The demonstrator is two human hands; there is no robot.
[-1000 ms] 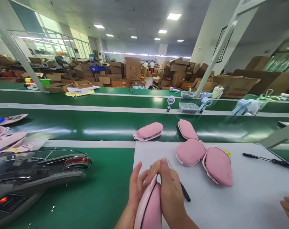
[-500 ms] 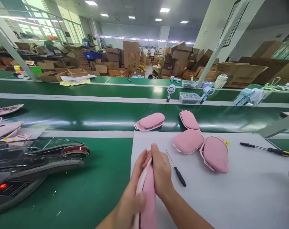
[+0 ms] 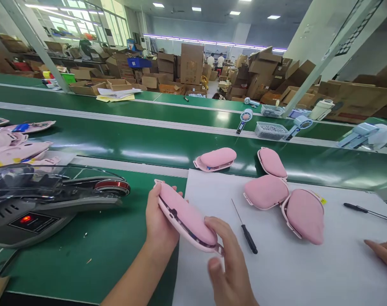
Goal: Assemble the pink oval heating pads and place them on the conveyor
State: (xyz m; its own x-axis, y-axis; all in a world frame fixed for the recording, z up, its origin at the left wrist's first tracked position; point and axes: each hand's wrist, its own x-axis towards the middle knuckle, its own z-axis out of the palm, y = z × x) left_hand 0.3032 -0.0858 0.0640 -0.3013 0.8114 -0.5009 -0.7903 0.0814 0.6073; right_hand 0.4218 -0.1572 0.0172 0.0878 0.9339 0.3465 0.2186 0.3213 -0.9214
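Observation:
A pink, padded, eye-mask-shaped device (image 3: 187,214) is held tilted above the border of the green bench and the white sheet. A dark gap runs along its side between the two pink halves, with small loops at the ends. My left hand (image 3: 161,219) wraps round its far left end, thumb on the near face. At the other end, my right hand (image 3: 230,259) curls its forefinger over the top, while its thumb stands apart, slightly blurred. A screwdriver (image 3: 249,238) with a black handle lies on the sheet just right of my right hand.
Similar pink devices (image 3: 266,192) lie on the white sheet (image 3: 276,272) and the green surface behind. A black-grey machine (image 3: 53,208) with a red light stands left. Another person's hand (image 3: 385,253) rests at right, near a second screwdriver (image 3: 368,211). Blue handheld fans (image 3: 245,119) stand farther back.
The pink device has turned from upright between both palms to lying slantwise, its seam side showing. My right hand has slid to its near right end. The whole view has shifted slightly left.

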